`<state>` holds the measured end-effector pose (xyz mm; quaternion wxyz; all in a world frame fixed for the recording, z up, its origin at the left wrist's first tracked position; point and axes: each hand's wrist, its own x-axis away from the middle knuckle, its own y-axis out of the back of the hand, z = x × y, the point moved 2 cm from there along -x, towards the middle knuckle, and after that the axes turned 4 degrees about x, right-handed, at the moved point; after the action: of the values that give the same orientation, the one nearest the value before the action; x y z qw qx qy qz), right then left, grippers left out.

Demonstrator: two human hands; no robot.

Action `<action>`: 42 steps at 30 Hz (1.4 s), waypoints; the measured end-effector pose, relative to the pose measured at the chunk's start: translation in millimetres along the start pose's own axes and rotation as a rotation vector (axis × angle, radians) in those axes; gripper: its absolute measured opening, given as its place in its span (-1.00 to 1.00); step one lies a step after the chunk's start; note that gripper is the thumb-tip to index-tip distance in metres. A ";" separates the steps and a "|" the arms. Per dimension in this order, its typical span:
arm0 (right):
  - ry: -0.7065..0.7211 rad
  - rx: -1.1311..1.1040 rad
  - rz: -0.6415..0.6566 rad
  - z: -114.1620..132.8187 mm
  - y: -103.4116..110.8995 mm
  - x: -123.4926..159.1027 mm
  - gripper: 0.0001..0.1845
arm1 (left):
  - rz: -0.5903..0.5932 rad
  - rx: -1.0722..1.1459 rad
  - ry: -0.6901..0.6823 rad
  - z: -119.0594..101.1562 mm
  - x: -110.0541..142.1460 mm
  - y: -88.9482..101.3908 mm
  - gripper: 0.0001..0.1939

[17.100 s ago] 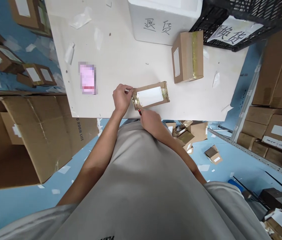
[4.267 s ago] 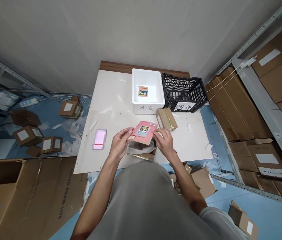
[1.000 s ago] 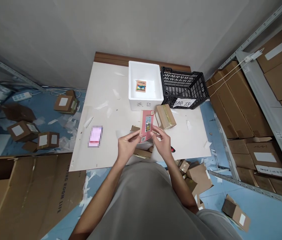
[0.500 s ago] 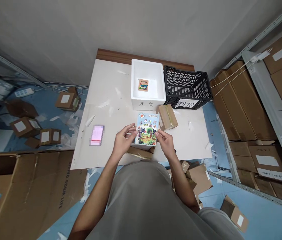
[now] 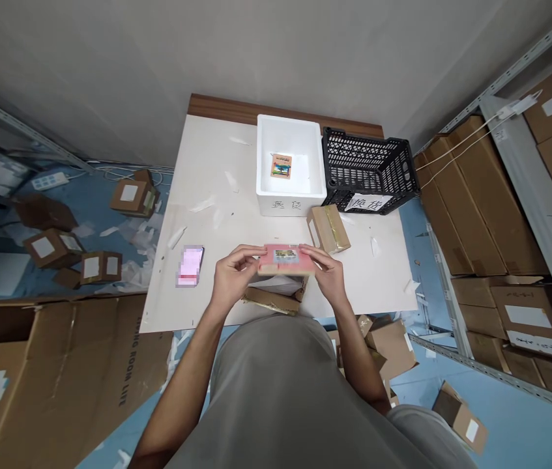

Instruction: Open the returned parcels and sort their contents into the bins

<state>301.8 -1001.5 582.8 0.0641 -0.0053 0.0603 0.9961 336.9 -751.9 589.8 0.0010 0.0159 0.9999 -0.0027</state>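
Observation:
A small book [image 5: 286,260] with a pink back cover is held level over the near part of the table, its page edges facing me. My left hand [image 5: 236,273] grips its left end, thumb below and fingers on top. At the right end my right hand [image 5: 327,270] pinches it the same way. Directly beneath the book lies an opened cardboard box [image 5: 273,299], with whitish wrapping inside; the book hides part of it. Behind stands a white foam bin [image 5: 288,206] with a small orange-edged booklet [image 5: 281,167] on its floor.
A taped carton [image 5: 328,229] sits right of the book, in front of a black plastic crate [image 5: 371,172]. A phone [image 5: 189,266] lies on the white table [image 5: 207,163] at left. Cartons fill the shelf [image 5: 524,306] at right. A big carton [image 5: 90,352] stands at left; scraps litter the floor.
The small parcel was cut, and a book came out of the opened box. Half a second ago its colourful front faced me; now it is tipped flat, pink back up. Both hands keep hold.

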 end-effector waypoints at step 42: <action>-0.316 -0.030 -0.012 6.7 -4.9 -1.4 -0.29 | 0.115 0.076 0.364 2.9 2.5 -16.5 -0.39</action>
<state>303.8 -996.1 588.9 0.0787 0.1503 0.0344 0.9849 333.9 -768.3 587.0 -0.1803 0.0733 0.9802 -0.0373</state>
